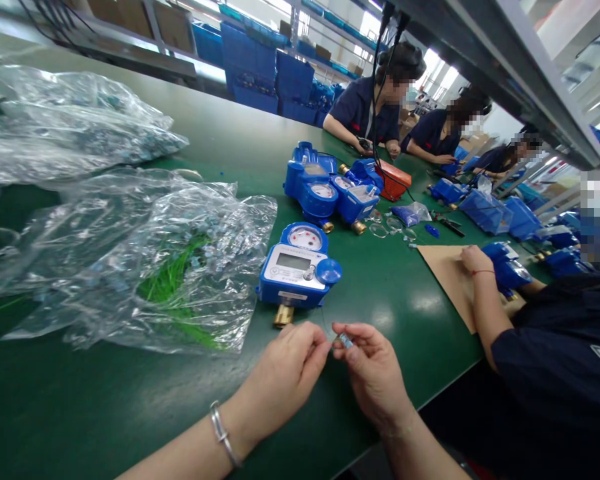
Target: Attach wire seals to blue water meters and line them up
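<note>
My left hand [286,373] and my right hand [370,367] meet just above the near edge of the green table [395,300]. Fingers of both are pinched. My right hand grips a small blue seal [346,341]; a thin wire runs from it toward my left fingertips, which pinch its other end. A silver bracelet circles my left wrist. Just beyond my hands lies a blue water meter [300,267] with a grey display, a round dial and a brass fitting.
Clear plastic bags [180,267] with green ties and small blue parts lie to the left. Several more blue meters [330,190] and an orange box [395,180] sit farther back. A co-worker's arm [485,293] rests on brown cardboard at right; other people sit beyond.
</note>
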Available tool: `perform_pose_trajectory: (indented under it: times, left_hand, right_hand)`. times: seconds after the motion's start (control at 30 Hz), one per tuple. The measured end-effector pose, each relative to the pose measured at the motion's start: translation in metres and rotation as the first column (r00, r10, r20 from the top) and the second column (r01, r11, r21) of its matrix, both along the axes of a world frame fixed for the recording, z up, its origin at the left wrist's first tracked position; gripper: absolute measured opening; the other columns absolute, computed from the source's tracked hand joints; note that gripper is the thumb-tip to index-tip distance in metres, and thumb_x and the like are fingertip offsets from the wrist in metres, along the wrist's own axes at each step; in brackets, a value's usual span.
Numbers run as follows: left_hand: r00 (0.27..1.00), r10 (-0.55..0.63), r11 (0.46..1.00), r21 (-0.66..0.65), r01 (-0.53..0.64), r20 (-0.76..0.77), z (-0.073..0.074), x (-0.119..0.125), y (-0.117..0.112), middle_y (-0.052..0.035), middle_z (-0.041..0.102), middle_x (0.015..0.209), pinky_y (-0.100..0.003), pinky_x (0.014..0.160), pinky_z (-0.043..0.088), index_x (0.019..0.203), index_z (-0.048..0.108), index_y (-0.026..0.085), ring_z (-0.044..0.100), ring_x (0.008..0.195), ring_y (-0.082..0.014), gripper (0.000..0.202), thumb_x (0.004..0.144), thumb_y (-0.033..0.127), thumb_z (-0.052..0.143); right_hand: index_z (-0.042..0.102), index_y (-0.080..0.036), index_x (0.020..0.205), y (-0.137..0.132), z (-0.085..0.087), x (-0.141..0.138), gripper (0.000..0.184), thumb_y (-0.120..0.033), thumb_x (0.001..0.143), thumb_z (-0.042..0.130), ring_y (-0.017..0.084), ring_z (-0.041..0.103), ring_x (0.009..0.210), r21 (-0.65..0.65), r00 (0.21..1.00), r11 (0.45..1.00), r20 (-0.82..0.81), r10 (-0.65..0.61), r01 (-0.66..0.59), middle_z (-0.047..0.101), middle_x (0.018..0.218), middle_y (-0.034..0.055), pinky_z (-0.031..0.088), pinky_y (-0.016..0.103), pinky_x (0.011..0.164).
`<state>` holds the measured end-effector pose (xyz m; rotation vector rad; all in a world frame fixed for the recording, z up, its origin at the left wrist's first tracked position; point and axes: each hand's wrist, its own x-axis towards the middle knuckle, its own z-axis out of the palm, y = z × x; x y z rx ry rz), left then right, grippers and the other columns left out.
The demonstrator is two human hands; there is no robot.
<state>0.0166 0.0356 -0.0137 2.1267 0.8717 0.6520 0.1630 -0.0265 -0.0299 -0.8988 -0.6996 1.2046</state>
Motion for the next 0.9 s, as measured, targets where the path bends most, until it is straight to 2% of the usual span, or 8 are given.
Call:
perform_pose_trajectory:
  times: [0.4,0.63,0.77,0.9]
  left_hand:
    - [1.000,-0.018,0.999,0.029,0.018,0.005,-0.0046,-0.0003,0.0004,0.0002,0.054,0.076,-0.028,0.070,0.037,0.080,0.048,0.020,0.052,0.075,-0.0163,0.014,0.091,0.023,0.039]
    - [1.000,-0.024,0.997,0.075,0.024,-0.007,-0.0020,-0.0008,-0.0011,-0.0004,0.054,0.076,-0.029,0.071,0.037,0.079,0.047,0.020,0.052,0.076,-0.0169,0.015,0.091,0.021,0.038]
    - [0.999,-0.036,0.990,0.136,0.037,-0.012,-0.0011,0.0000,-0.0014,-0.0011,0.054,0.076,-0.030,0.073,0.038,0.077,0.048,0.019,0.051,0.076,-0.0174,0.016,0.090,0.021,0.039]
    - [0.999,-0.032,0.985,0.167,0.035,-0.021,-0.0024,0.0002,-0.0013,-0.0020,0.055,0.077,-0.031,0.074,0.038,0.078,0.049,0.019,0.050,0.077,-0.0181,0.017,0.090,0.021,0.038]
  right_hand:
    - [0.066,-0.024,0.094,-0.0004,-0.0051,0.0043,0.024,-0.019,0.071,0.073,0.011,0.063,0.075,-0.003,0.995,1.000,0.098,0.003,-0.002,0.066,0.106,0.0033,0.052,0.027,0.075]
    - [0.065,-0.024,0.095,-0.0013,-0.0057,0.0029,0.024,-0.016,0.072,0.072,0.011,0.064,0.078,-0.005,0.993,1.000,0.118,0.010,-0.009,0.066,0.107,0.0032,0.053,0.028,0.078]
    - [0.062,-0.027,0.103,-0.0035,-0.0068,0.0046,0.033,-0.015,0.073,0.071,0.013,0.063,0.089,-0.005,0.966,1.000,0.260,-0.011,0.013,0.066,0.108,0.0018,0.053,0.027,0.079]
    - [0.058,-0.029,0.112,-0.0073,-0.0090,0.0081,0.040,-0.015,0.076,0.069,0.016,0.061,0.097,0.041,0.862,0.999,0.505,-0.029,0.010,0.064,0.111,0.0019,0.052,0.028,0.082]
